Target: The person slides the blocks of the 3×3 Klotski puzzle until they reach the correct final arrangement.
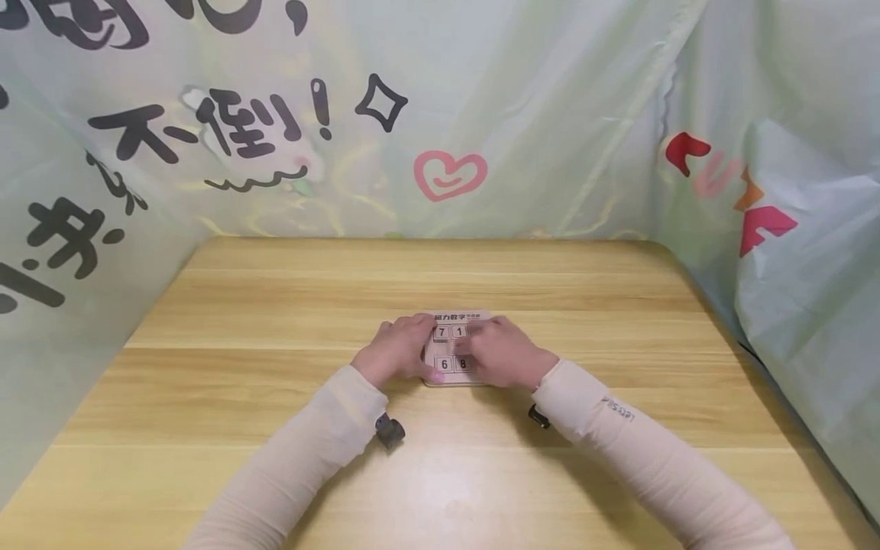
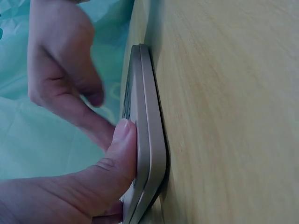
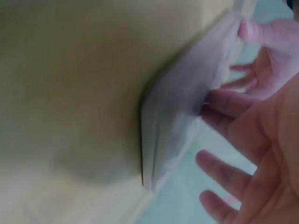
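Note:
A flat sliding number puzzle (image 1: 450, 379) with rounded corners lies on the wooden table, its tiles 7, 1, 6 and 8 showing in the head view. My left hand (image 1: 399, 347) holds the puzzle by its left side, thumb at the near corner and fingers toward the far one. Over the right part of the board is my right hand (image 1: 505, 355), hiding some tiles. Its extended fingers touch the puzzle face in the right wrist view, with other fingers (image 3: 224, 175) spread loosely off the board. The left thumb (image 2: 119, 144) presses along the puzzle's edge in the left wrist view.
The wooden table (image 1: 241, 382) surrounds the puzzle. Printed cloth (image 1: 536, 114) hangs behind the table and along both sides. Small black wrist devices (image 1: 390, 432) are strapped at both sleeve cuffs.

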`<state>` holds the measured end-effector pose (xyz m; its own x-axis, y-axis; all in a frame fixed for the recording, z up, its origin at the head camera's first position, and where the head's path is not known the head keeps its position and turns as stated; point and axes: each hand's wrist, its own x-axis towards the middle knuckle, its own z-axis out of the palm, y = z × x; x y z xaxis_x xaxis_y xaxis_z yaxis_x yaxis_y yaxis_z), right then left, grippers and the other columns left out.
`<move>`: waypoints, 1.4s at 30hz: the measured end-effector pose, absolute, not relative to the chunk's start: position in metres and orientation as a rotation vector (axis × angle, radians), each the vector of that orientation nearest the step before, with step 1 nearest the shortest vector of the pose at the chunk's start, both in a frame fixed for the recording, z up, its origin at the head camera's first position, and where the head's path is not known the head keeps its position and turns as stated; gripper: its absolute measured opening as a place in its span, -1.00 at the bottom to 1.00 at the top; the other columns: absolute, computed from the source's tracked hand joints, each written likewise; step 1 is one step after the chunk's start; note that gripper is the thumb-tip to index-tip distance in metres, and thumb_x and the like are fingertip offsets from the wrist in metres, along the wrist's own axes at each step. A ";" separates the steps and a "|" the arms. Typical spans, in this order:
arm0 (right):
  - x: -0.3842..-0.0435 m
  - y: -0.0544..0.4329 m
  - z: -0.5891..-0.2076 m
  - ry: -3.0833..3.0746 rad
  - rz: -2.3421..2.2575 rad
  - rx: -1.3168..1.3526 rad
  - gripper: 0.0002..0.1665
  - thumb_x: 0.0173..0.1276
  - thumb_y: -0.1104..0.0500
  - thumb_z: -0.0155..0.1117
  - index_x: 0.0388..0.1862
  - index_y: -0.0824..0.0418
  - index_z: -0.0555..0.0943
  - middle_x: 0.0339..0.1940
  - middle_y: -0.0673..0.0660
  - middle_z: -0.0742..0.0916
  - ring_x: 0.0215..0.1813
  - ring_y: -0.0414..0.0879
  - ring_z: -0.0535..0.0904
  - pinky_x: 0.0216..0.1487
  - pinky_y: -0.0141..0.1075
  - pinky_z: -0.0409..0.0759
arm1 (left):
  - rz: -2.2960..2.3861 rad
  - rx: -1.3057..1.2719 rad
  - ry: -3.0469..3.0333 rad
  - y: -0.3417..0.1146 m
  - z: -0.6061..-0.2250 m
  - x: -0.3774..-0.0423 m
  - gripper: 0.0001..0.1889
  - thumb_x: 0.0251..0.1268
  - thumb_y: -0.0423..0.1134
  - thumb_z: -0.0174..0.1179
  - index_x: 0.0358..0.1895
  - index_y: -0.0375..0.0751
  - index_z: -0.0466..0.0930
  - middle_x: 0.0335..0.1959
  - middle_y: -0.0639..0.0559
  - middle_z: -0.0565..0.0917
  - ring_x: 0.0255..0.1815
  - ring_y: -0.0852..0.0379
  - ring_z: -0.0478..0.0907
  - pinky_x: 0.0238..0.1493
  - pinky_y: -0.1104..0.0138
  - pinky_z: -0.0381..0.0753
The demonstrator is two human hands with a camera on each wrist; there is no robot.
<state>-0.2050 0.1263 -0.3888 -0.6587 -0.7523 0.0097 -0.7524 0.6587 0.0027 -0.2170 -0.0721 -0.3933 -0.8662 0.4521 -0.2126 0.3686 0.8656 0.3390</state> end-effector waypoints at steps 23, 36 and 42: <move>-0.218 0.126 -0.384 -3.020 0.077 1.191 -0.42 0.17 0.34 0.20 0.23 0.12 0.59 0.20 0.10 0.64 0.34 0.24 0.39 0.23 0.22 0.37 | 0.427 0.620 2.775 -0.071 -0.394 -0.215 -0.02 -0.17 0.15 0.50 0.36 -0.22 0.29 0.36 -0.08 0.40 0.30 -0.11 0.34 0.31 -0.01 0.25; -0.213 0.134 -0.384 -3.033 0.236 1.286 -0.44 0.18 0.39 0.15 0.20 0.14 0.61 0.22 0.08 0.63 0.38 0.21 0.34 0.27 0.24 0.30 | 0.421 0.612 2.762 -0.071 -0.395 -0.216 0.06 -0.14 0.17 0.48 0.45 -0.23 0.20 0.44 -0.10 0.30 0.39 -0.14 0.24 0.37 -0.04 0.17; -0.209 0.142 -0.387 -2.999 0.073 1.269 -0.46 0.29 0.29 0.17 0.28 0.12 0.55 0.29 0.06 0.58 0.38 0.24 0.33 0.22 0.24 0.35 | 0.428 0.620 2.752 -0.072 -0.395 -0.217 0.07 -0.13 0.16 0.48 0.46 -0.24 0.18 0.44 -0.11 0.29 0.41 -0.15 0.22 0.38 -0.04 0.16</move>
